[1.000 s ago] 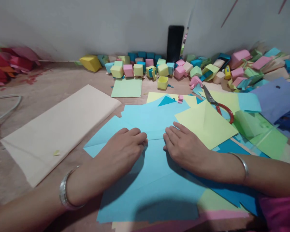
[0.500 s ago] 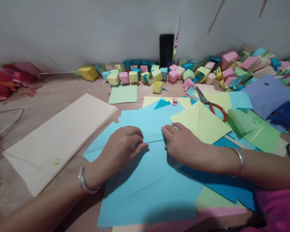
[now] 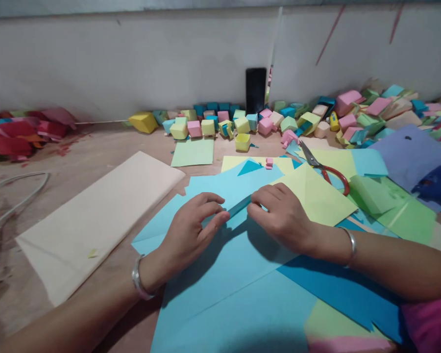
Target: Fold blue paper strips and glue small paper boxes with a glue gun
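Note:
A large light blue paper sheet (image 3: 228, 274) lies on the wooden floor in front of me, with a fold line across its middle. My left hand (image 3: 191, 233) pinches the folded edge of this sheet between thumb and fingers. Close beside it, my right hand (image 3: 282, 215) pinches the same edge, which is lifted slightly between the two hands. Both wrists wear metal bangles. A yellow-green square sheet (image 3: 316, 193) lies just right of my right hand, partly over the blue paper.
A folded cream sheet (image 3: 95, 220) lies to the left. Red-handled scissors (image 3: 325, 169) rest behind the yellow-green sheet. Several small folded paper cubes (image 3: 242, 125) line the wall around an upright black phone (image 3: 256, 90). More coloured sheets lie at right, red paper far left.
Both hands have gone from lying flat on the blue sheet to pinching its folded edge and raising it a little. The view has tilted up slightly.

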A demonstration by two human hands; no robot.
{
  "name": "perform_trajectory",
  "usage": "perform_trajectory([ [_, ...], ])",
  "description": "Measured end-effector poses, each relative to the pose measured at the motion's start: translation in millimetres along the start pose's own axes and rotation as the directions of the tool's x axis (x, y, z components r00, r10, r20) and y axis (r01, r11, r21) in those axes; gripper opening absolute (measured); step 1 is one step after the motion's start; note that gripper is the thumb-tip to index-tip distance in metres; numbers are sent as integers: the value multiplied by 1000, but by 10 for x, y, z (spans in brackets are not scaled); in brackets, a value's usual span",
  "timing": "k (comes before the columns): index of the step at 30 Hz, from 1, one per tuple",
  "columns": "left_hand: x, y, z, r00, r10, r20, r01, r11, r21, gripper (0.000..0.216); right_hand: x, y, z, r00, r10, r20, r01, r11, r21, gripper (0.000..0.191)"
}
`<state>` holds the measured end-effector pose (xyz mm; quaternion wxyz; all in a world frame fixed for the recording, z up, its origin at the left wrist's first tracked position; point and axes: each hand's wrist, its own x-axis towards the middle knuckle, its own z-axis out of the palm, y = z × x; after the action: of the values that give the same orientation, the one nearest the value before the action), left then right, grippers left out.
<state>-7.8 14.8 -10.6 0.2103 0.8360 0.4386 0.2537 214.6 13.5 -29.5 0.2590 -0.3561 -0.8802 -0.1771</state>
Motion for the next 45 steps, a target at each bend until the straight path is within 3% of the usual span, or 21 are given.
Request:
perform_trajectory([
  [4, 3, 16, 4, 996, -86, 4, 85, 986, -146, 10, -18, 5, 22, 998, -16, -60, 20, 998, 58, 27],
  [7, 0, 1, -1, 987, -158, -18, 152, 970, -189, 15, -41, -1, 69, 999, 1, -47, 6, 990, 138, 24],
  [12, -8, -5, -8, 979, -111, -171, 82, 982, -169, 22, -50, 2, 135, 987, 153, -40, -117, 878, 465, 23],
  [17, -29, -30, 42, 977, -10, -213, -17, 992, -126, 29, -1, 13, 110, 972, 226, 68, -220, 763, 608, 24],
  [22, -34, -64, 81, 971, -18, -239, -8, 994, -110, 30, 38, 10, 81, 948, 274, 162, -306, 650, 696, 27],
  [26, -38, -68, 88, 971, 1, -238, -25, 995, -98, 33, 56, 19, 60, 892, 332, 306, -445, 539, 715, 21],
  [29, -43, -67, 83, 968, -3, -249, -19, 996, -86, 34, 55, 32, 60, 893, 297, 339, -447, 495, 745, 14],
  [35, -34, -76, 78, 962, -2, -272, -25, 995, -94, 40, 28, 19, 93, 955, 250, 160, -287, 641, 712, 24],
  [39, -46, -95, 98, 971, -1, -240, -23, 995, -99, 43, 17, 12, 92, 950, 245, 195, -312, 698, 644, 39],
  [42, -58, -90, 113, 976, -23, -215, 1, 995, -102, 39, 24, 27, 73, 959, 233, 160, -283, 805, 521, 33],
  [45, -54, -71, 112, 979, -87, -185, 66, 991, -117, 39, 32, 41, 64, 971, 199, 136, -240, 841, 484, 25],
])
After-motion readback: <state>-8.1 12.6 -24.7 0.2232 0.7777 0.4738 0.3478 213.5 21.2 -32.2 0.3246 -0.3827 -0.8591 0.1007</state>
